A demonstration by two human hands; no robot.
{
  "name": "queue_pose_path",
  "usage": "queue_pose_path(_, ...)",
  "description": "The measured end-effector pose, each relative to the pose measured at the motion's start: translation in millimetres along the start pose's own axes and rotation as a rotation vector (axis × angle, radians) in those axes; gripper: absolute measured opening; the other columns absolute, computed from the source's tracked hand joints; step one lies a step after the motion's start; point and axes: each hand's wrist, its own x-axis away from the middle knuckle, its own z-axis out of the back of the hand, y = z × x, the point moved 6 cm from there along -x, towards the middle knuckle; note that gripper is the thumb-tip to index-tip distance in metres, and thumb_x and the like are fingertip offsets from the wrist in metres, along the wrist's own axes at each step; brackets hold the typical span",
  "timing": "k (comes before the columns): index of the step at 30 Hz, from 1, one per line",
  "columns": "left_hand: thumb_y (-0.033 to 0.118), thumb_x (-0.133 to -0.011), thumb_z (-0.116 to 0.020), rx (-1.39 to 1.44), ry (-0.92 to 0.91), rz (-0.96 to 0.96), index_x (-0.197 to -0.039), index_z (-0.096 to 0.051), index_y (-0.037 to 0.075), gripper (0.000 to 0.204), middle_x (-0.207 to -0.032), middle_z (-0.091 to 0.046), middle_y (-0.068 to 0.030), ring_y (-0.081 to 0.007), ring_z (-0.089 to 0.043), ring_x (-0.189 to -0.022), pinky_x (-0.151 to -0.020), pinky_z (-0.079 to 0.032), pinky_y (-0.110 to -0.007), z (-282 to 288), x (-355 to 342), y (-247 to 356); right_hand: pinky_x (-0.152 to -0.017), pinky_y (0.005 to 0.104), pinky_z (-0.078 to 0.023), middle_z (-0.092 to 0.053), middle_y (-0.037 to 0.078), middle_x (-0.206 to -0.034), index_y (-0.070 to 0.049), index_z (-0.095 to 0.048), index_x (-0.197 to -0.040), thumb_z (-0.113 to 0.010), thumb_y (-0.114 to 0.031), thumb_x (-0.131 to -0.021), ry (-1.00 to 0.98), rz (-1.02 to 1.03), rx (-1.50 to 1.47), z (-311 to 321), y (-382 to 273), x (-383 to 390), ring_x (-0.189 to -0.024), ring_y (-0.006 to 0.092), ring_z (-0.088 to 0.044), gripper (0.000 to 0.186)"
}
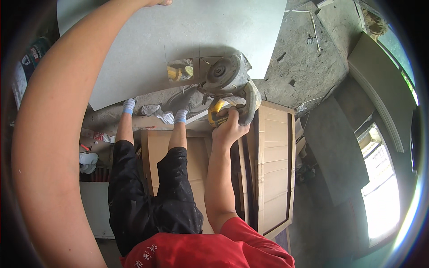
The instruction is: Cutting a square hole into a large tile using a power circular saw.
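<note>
My right hand (230, 127) is wrapped round the handle of a dusty handheld circular saw (223, 73) with a yellow part near the grip. The saw rests at the near edge of a large light-grey tile (147, 53), beside a rectangular cutout in it. Thin marked lines run across the tile around that cutout. Through the hole a yellow object (176, 73) shows, its kind unclear. At the top edge my left hand (157, 2) reaches over the tile's far part, thumb stretched out; the other fingers are out of frame.
Flattened cardboard boxes (275, 165) lean to my right, with more cardboard under my legs. A crumpled white cloth (157, 113) lies near my feet. Rough concrete floor (286, 53) with rubble stretches beyond the tile. Another grey slab (333, 152) stands at the right, near a bright window (380, 192).
</note>
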Motion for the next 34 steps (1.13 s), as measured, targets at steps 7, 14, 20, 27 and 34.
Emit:
queue_pose_path(7, 0.050, -0.081, -0.084, -0.003, -0.012, -0.001, -0.165, 0.009, 0.016, 0.131, -0.169, 0.004, -0.0287, -0.0534, -0.012, -0.153, -0.125, -0.023, -0.061, 3.1, 0.5, -2.7, -0.063, 0.0300, -0.044, -0.063, 0.004, -0.073, 0.001, -0.063, -0.085, -0.055, 0.000, -0.081, 0.002, 0.019, 0.013, -0.5, 0.5, 0.8, -0.063, 0.0141, -0.055, 0.008)
queue_pose_path(14, 0.050, -0.080, -0.085, -0.005, 0.007, 0.007, -0.165, 0.010, 0.016, 0.131, -0.169, 0.004, -0.0284, -0.0540, -0.013, -0.153, -0.124, -0.023, -0.062, 1.0, 1.5, 1.4, -0.062, 0.0283, -0.044, -0.063, 0.004, -0.071, 0.001, -0.063, -0.084, -0.055, 0.000, -0.082, -0.052, 0.037, -0.010, -2.3, 2.3, 0.4, -0.062, 0.0130, -0.055, 0.008)
queue_pose_path(20, 0.050, -0.080, -0.085, 0.375, -0.167, -0.478, -0.165, 0.010, 0.016, 0.132, -0.169, 0.004, -0.0288, -0.0547, -0.013, -0.152, -0.124, -0.024, -0.062, -6.6, -17.3, -34.5, -0.061, 0.0278, -0.045, -0.063, 0.004, -0.069, 0.001, -0.062, -0.083, -0.055, 0.000, -0.082, -0.053, 0.023, -0.010, -1.0, 7.4, -0.9, -0.061, 0.0129, -0.056, 0.007)
queue_pose_path(27, 0.050, -0.081, -0.085, -0.011, -0.007, 0.016, -0.165, 0.010, 0.016, 0.131, -0.169, 0.005, -0.0296, -0.0557, -0.012, -0.152, -0.123, -0.025, -0.064, -9.7, -15.4, 4.4, -0.067, 0.0305, -0.047, -0.064, 0.005, -0.071, 0.002, -0.061, -0.079, -0.054, 0.001, -0.083, -0.073, 0.115, 0.139, 0.4, -1.5, 2.5, -0.069, 0.0156, -0.059, 0.007)
queue_pose_path(34, 0.051, -0.082, -0.083, -0.005, 0.002, 0.014, -0.165, 0.009, 0.014, 0.130, -0.169, 0.005, -0.0296, -0.0558, -0.013, -0.152, -0.124, -0.023, -0.064, 9.2, 3.1, 4.9, -0.070, 0.0343, -0.048, -0.069, 0.006, -0.082, -0.007, -0.064, -0.085, -0.066, -0.004, -0.086, -0.096, -0.048, 0.013, 1.7, 9.9, 2.6, -0.074, 0.0255, -0.062, 0.004)
